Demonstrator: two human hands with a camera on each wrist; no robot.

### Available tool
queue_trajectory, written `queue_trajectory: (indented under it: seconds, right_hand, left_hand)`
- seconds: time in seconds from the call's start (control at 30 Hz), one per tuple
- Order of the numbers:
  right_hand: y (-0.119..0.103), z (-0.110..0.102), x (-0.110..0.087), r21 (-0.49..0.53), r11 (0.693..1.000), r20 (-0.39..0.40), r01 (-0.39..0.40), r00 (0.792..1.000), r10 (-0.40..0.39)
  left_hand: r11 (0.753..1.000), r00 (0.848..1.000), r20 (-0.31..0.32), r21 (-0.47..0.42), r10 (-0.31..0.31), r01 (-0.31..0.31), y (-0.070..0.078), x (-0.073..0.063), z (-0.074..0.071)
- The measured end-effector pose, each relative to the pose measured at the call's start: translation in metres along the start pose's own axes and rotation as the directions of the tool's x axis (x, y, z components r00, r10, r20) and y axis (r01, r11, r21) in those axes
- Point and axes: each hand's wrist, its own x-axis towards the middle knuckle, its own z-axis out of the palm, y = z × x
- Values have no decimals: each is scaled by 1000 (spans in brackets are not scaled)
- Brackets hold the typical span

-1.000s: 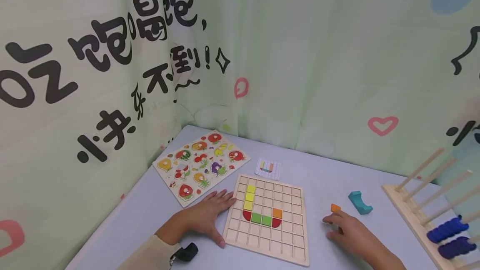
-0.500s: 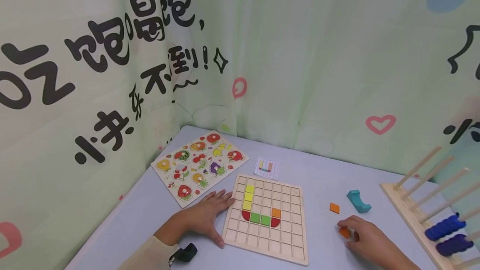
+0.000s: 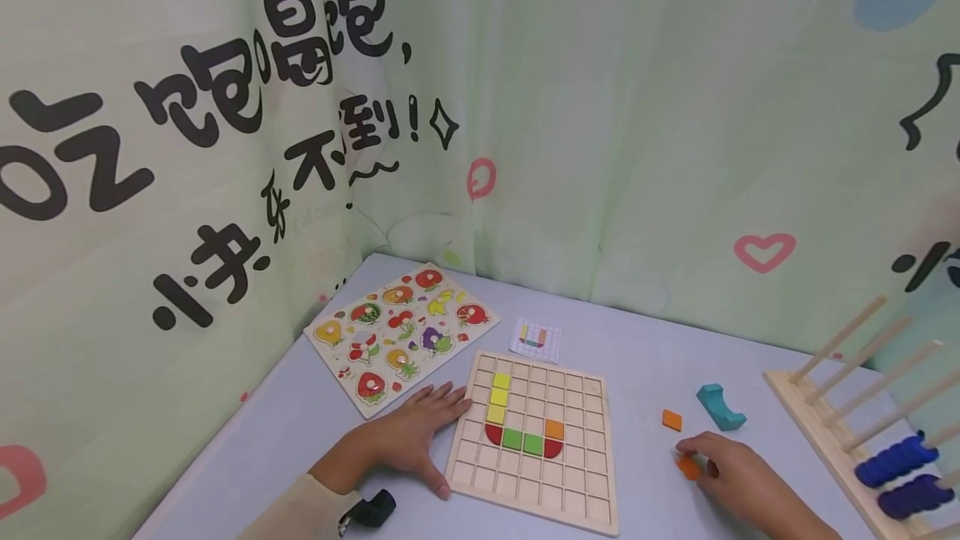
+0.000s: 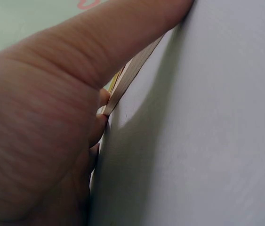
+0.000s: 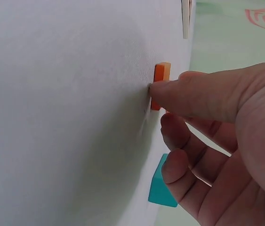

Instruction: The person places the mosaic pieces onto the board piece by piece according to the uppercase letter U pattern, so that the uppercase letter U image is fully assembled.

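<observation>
My left hand [image 3: 408,442] lies spread against the left edge of a wooden grid board [image 3: 538,497], fingertips and thumb touching it. Set in the board are several yellow tiles [image 3: 498,396], green tiles [image 3: 533,444], red rounded corner pieces [image 3: 552,447] and one orange tile [image 3: 554,429]. To the right of the board my right hand [image 3: 738,473] pinches an orange square tile [image 3: 688,467] on the table; its thumb covers part of the tile [image 5: 161,70] in the right wrist view. Another orange tile [image 3: 672,420] lies just beyond the hand.
A teal arched block [image 3: 722,407] is behind the right hand. At far right stands a wooden peg rack [image 3: 817,432] with blue beads. A small pattern card [image 3: 536,340] lies behind the board, a fruit puzzle board [image 3: 401,327] behind the left hand.
My right hand has moved from the farther orange tile to the nearer one, back toward me and slightly right, and taken hold of it. The left hand stays in place.
</observation>
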Motion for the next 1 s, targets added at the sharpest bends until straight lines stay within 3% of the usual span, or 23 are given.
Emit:
queue_trajectory:
  seconds: [0.53,1.0]
  right_hand:
    - [0,1,1,-6,999,36,-45,998,45]
    - [-12,6,1,-81,996,-10,42,999,-43]
  left_hand:
    - [1000,1000,0,3,-3,3,1,0,-1]
    - [1000,1000,2,0,0,0,0,0,0]
